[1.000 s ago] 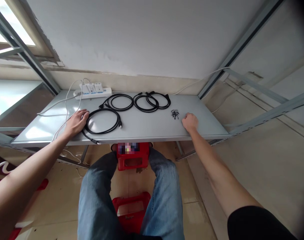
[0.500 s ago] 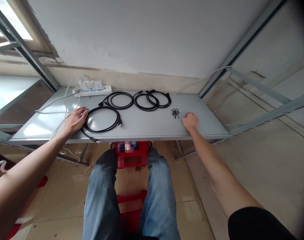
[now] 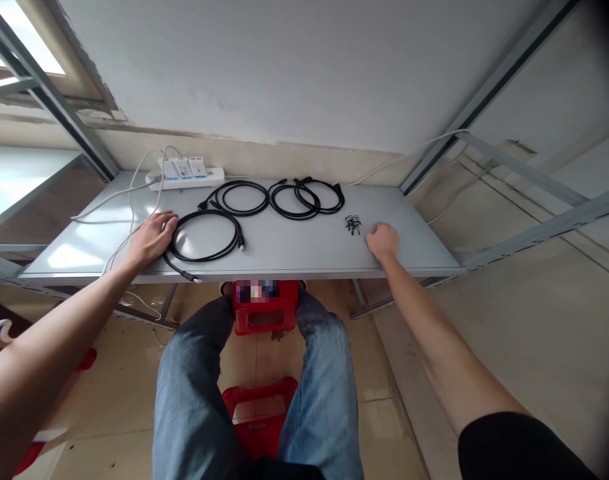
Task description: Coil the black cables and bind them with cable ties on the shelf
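My left hand (image 3: 155, 237) lies flat on the grey tabletop (image 3: 294, 250), fingers stretched out and touching or right beside the left edge of a coiled black cable (image 3: 211, 258). That cable's connectors have pale tips, and one end hangs near the front edge. Closed in a fist, my right hand (image 3: 383, 241) rests on the right part of the table with nothing visible in it. Just left of it is a small pile of black wire ties (image 3: 353, 225). Farther back lie more coiled black cables: one at centre left (image 3: 244, 215) and two overlapping coils (image 3: 294, 217).
A white power strip (image 3: 209, 177) with plugged-in chargers stands at the back left, its white cords (image 3: 104, 198) running over the table's left side. Metal frame posts (image 3: 437, 157) rise at both ends. A red stool (image 3: 264, 323) stands beneath the table, between my legs.
My knees have spread a little apart, showing more of the lower red stool. Both hands stay in place, and the cables and ties have not moved.
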`<action>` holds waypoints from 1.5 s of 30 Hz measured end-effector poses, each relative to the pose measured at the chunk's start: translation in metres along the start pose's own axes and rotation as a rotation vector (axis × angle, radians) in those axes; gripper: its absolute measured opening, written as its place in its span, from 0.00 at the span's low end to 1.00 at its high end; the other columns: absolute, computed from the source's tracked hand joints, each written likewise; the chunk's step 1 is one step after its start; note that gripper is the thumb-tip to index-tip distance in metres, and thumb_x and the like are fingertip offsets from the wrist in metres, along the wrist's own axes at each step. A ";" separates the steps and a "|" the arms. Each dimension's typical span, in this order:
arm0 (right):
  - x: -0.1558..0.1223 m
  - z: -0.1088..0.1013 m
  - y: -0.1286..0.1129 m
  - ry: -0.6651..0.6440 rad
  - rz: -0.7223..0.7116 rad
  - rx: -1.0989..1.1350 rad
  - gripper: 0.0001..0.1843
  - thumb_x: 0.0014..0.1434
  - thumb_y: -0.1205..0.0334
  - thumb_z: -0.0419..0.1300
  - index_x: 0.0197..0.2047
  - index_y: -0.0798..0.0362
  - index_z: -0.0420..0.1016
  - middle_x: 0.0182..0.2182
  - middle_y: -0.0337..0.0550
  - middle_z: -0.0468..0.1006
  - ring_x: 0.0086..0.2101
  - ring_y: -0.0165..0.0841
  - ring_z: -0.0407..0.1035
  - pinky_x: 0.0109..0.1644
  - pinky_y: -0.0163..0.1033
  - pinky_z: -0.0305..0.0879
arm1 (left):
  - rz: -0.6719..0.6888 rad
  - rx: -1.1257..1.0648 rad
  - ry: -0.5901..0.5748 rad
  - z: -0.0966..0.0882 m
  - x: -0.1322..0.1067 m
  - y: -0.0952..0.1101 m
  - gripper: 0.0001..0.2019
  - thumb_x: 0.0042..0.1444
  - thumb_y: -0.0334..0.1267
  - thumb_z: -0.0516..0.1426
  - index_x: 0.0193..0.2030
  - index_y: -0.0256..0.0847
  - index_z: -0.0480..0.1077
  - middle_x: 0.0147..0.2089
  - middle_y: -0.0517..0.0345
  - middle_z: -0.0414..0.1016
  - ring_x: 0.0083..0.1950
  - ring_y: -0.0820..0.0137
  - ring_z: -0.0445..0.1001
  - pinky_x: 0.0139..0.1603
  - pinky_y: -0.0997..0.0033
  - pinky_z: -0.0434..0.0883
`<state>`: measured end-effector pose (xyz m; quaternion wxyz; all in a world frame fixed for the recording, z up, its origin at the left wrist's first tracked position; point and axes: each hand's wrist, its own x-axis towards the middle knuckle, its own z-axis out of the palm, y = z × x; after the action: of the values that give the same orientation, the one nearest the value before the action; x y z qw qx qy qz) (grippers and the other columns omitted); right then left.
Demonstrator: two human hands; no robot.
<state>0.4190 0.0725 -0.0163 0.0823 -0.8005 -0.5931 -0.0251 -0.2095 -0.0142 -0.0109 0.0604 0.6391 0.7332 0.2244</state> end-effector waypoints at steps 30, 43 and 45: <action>0.003 0.002 0.001 0.002 0.008 -0.002 0.22 0.67 0.69 0.54 0.58 0.62 0.82 0.55 0.66 0.81 0.53 0.52 0.76 0.55 0.47 0.67 | -0.012 -0.029 -0.009 0.001 0.002 -0.003 0.32 0.75 0.56 0.43 0.70 0.39 0.75 0.77 0.49 0.71 0.78 0.53 0.68 0.80 0.50 0.62; 0.001 -0.002 -0.002 -0.009 0.029 0.013 0.22 0.68 0.69 0.55 0.60 0.62 0.82 0.55 0.66 0.82 0.54 0.51 0.77 0.57 0.46 0.69 | -0.011 -0.061 0.011 0.000 0.000 -0.002 0.31 0.75 0.57 0.45 0.68 0.42 0.76 0.76 0.49 0.72 0.76 0.53 0.69 0.80 0.48 0.63; 0.001 -0.002 -0.002 -0.006 0.024 0.006 0.22 0.67 0.70 0.55 0.60 0.62 0.82 0.56 0.66 0.82 0.54 0.51 0.76 0.56 0.46 0.68 | -0.012 -0.060 0.017 0.000 0.000 -0.001 0.30 0.75 0.57 0.45 0.68 0.42 0.77 0.76 0.50 0.72 0.76 0.53 0.69 0.79 0.47 0.64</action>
<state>0.4176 0.0731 -0.0139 0.0831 -0.8074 -0.5838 -0.0200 -0.2106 -0.0142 -0.0120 0.0746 0.6306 0.7306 0.2512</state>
